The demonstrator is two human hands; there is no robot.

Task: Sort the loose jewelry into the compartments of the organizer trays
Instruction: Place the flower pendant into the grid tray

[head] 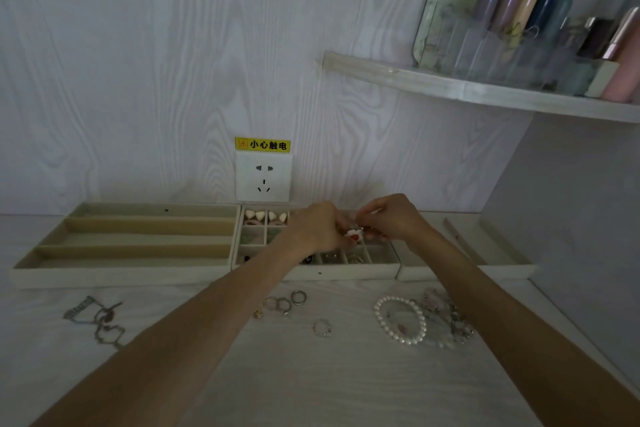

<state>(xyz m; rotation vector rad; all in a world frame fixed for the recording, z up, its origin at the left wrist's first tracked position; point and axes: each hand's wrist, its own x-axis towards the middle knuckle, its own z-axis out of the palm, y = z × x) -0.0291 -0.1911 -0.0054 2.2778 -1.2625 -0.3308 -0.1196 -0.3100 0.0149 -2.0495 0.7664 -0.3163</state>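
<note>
While both forearms reach across the table (311,374), the left hand (317,227) and the right hand (391,218) meet above the middle organizer tray (318,274), the one divided into small square compartments. Fingers of both hands are pinched together on a small white-and-red jewelry piece (354,236), held just over the tray's central cells. Which hand carries the main hold cannot be determined. White heart-shaped pieces (265,216) occupy the far-left cells. The long-slot tray (121,274) lies to the left, touching the middle tray; a third tray (467,272) lies to the right. Loose on the table nearer the person: rings (285,303), a single ring (322,328), a pearl bracelet (400,319) beside beaded bracelets (450,322), and chain necklaces (98,319).
</note>
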